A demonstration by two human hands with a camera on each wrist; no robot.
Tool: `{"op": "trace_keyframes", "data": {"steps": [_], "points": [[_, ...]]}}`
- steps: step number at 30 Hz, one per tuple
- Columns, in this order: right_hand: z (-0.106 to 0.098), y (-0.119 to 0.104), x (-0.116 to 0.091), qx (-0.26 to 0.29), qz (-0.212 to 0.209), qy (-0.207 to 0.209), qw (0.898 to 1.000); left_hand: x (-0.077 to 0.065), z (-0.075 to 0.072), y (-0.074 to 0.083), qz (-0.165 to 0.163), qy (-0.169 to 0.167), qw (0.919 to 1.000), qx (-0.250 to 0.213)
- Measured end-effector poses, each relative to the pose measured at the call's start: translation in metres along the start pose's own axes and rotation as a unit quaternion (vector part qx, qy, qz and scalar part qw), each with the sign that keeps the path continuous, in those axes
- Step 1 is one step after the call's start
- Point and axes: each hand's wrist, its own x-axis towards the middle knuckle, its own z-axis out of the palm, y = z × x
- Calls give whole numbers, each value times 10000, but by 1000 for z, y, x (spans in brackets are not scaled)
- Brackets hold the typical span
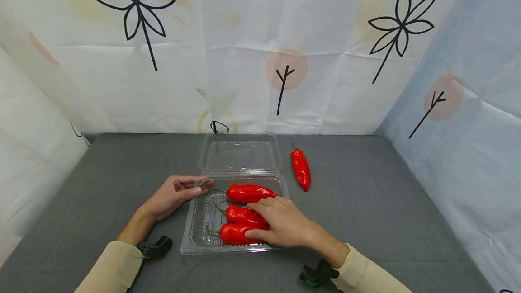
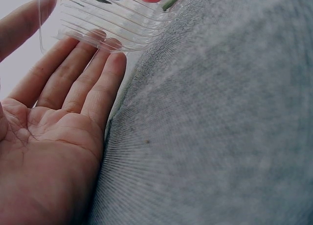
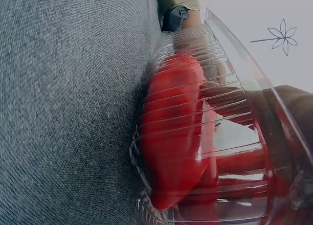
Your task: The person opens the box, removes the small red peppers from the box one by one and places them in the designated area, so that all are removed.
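Ribbed clear-plastic clamshell (image 1: 198,230) is touched by straight-fingered left hand (image 1: 177,194); three glossy, tapered red peppers (image 1: 243,214), stems (image 2: 172,0) toward it, are touched by right hand (image 1: 281,223), grip unclear.

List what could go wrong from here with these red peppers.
The right hand lies over the three peppers in the container, so pressing hard might bruise or shift them. The left hand touches the container's left side; a careless push could slide it. The fourth pepper lies loose beside the open lid and may roll if bumped.
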Motion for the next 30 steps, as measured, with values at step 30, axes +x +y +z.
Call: {"op": "trace_keyframes", "data": {"steps": [30], "points": [[-1, 3, 1, 755, -190, 295, 9965, 0, 0, 0, -3, 27, 10000, -1]]}}
